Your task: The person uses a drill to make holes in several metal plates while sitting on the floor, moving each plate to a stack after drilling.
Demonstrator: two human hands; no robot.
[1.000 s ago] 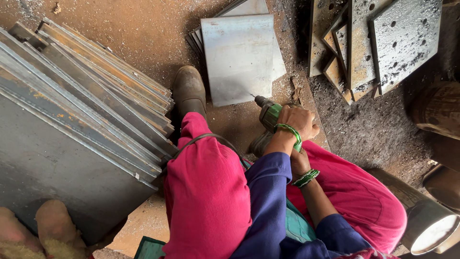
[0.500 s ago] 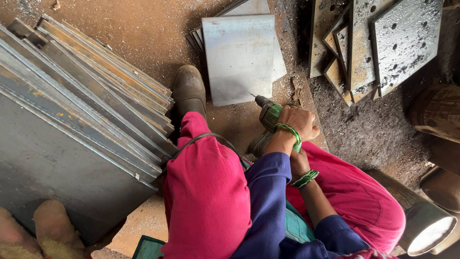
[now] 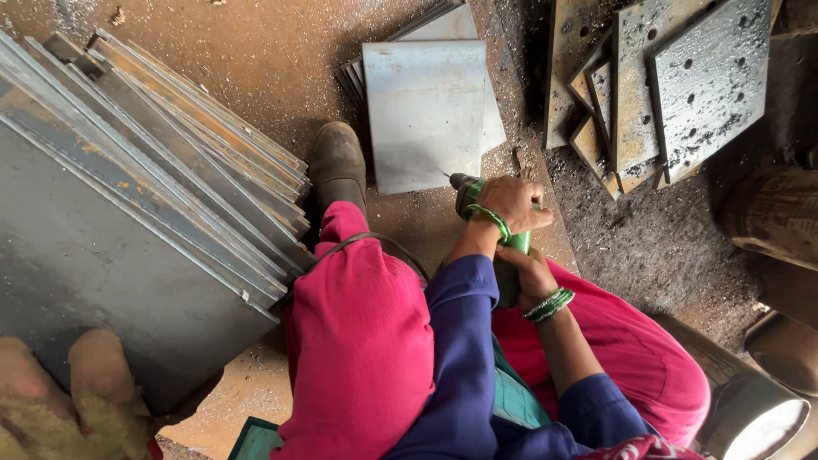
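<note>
Rust-brown workshop floor, dusted with metal filings, fills the frame as seen from above.

Item 1. Left hand, centre of frame, clenched over the top of the green handheld power drill; green thread bracelet at the wrist.

Item 2. Right hand, just below the left, wrapped round the lower body of the same drill; green bangles at the wrist. Both sleeves dark blue.

Item 3. Drill, centre of frame, nose and thin bit aimed toward the upper left, tip at the lower edge of the plate below. Judged compact but dense, with a rigid casing; the bit is thin and looks easily bent or snapped. Best held as shown: one hand on the grip, the other bearing down on the back.

Item 4. Grey square steel plate, upper centre, lying flat on a few like plates. Judged heavy, stiff and sharp-edged, with a smooth face a bit might skate on; take it by opposite edges.

Item 5. Pink trousered legs, lower centre; brown work boot just left of the plate.

Item 6. Stack of long grey and rusted metal sheets, left side, leaning edge-on.

Item 7. Rusty drilled steel plates, upper right.

Item 8. Another person's gloved hand, lower left corner.
</note>
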